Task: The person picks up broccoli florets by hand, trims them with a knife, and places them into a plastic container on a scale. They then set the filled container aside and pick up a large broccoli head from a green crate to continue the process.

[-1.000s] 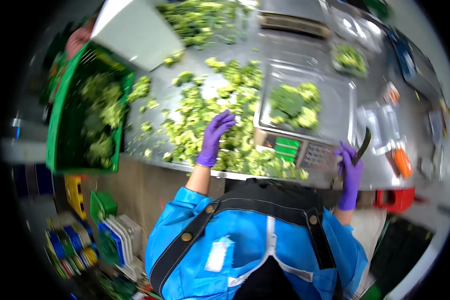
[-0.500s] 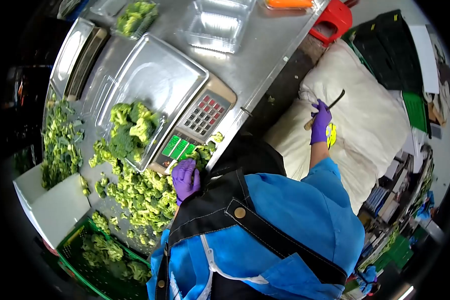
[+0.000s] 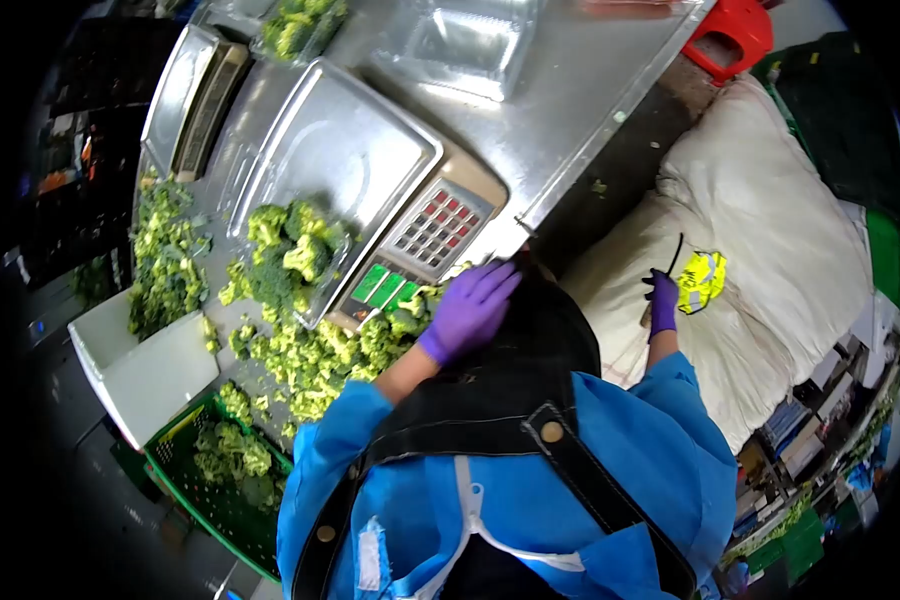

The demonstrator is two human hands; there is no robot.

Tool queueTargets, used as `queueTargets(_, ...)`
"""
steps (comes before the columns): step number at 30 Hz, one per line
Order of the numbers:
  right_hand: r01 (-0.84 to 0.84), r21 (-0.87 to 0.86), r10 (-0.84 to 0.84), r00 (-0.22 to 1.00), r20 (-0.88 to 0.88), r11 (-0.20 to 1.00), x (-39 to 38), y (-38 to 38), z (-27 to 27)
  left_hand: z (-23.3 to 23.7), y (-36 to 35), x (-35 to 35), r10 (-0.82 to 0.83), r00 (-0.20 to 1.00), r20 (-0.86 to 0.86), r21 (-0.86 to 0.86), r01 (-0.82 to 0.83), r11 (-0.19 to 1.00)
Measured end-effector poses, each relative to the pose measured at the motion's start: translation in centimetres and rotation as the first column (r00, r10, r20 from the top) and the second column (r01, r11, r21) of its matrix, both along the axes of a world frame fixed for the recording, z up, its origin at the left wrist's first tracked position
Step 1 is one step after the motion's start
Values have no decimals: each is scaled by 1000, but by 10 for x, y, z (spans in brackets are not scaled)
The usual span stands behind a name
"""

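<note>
My left hand (image 3: pixel 473 309), in a purple glove, lies with fingers stretched out over the front of my black apron (image 3: pixel 540 325), beside the table edge. Nothing shows in it. Just left of it are broccoli florets (image 3: pixel 320 355), heaped along the foot of a weighing scale (image 3: pixel 448 222). Larger broccoli pieces (image 3: pixel 295 255) rest at the corner of the scale's metal pan (image 3: pixel 345 165). Out to the right, my purple-gloved right hand (image 3: pixel 662 296) is closed round a knife (image 3: pixel 678 253) with a thin dark blade. Its handle is mostly hidden by the fingers.
A big white sack (image 3: pixel 770 190) stands right of the table, with a yellow printed patch (image 3: pixel 702 282). Clear plastic trays (image 3: pixel 460 45) lie at the back. A green crate (image 3: pixel 195 500) with broccoli and a white box (image 3: pixel 160 360) stand left. A red plastic object (image 3: pixel 730 40) is at upper right.
My left hand has moved from the florets by the scale, rightward and up onto the apron. The right hand still holds the knife, its blade now more upright. The whole view has shifted.
</note>
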State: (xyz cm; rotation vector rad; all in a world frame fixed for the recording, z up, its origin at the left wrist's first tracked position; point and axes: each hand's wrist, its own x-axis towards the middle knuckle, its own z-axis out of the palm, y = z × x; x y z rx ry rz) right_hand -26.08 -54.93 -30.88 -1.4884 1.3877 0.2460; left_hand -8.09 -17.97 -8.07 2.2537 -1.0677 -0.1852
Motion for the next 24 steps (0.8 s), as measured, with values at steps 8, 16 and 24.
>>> queueTargets(8,-94,117,78,988,133,989,-6,41,50,-54,-34,11,1,993,117,155,-20,988)
queueTargets(16,85,196,-94,995,40,977,-55,40,-18,-48,-44,7,157,983,92,165,-171,971)
queueTargets(24,111,69,-103,989,-111,991,13,27,-189,-57,-65,5,300,954,1,328,-284,901)
